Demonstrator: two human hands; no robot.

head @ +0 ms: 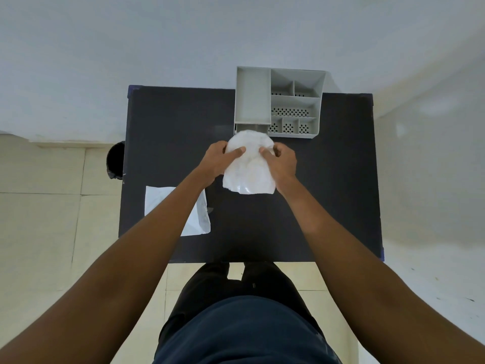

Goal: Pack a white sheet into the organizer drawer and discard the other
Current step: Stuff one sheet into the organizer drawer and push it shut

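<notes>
Gripping a crumpled white sheet (248, 166) with both hands, left hand (219, 160) and right hand (280, 164) pinching its upper part, just before the grey organizer (278, 101) over the dark counter (328, 179). Lying flat at counter's left: second white sheet (162, 203). Standing beside counter's left edge: black bin (115, 160).

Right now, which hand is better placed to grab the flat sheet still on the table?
Left. The left hand is on the flat sheet's side; its forearm already crosses over it. The right hand is farther away.
</notes>
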